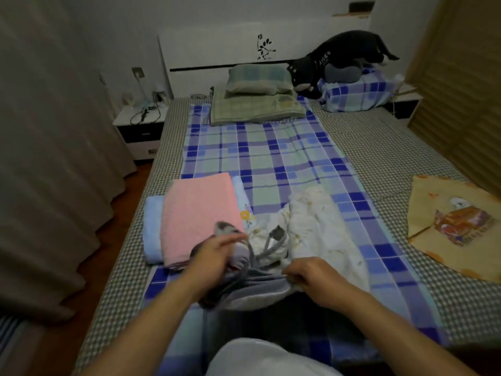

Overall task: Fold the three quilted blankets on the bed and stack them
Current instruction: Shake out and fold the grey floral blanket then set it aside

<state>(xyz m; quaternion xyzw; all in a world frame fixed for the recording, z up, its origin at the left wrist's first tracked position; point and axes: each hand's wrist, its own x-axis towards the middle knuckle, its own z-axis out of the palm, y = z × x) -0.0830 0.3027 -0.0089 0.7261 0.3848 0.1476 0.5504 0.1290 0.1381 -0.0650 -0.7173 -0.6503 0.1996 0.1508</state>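
Grey and white quilting bunches at the foot of the bed [379, 147], where a person works on the last blanket [311, 226] of three. The left hand [214, 256] curls round a gathered grey edge of it, thumb and fingers closed on the cloth. The right hand [306, 275] pinches the same grey border a little to the right, knuckles up, fingers pressed onto the fold. Between and beyond the hands the blanket lies crumpled on the plaid sheet [271, 153], its white side trailing away toward the headboard.

Just left of it, a pink blanket [198, 213] sits folded on top of a blue blanket [153, 226], which suggests two of the three are done and stacked.

The step in hand looks like finding and squaring the corners. Done well, it would mean drawing the two grips apart until the grey edge runs taut, lifting to shake the bunched white side flat, then laying it on the sheet before the first fold. Matching corner to corner matters here; soft quilted cloth will likely slump and skew if folded while twisted. Final folds should roughly match the pink blanket's outline so the stack sits level.

A yellow cloth [455, 223] lies well apart on the right; pillows [257, 93] and a dark plush toy [339, 58] rest at the head.
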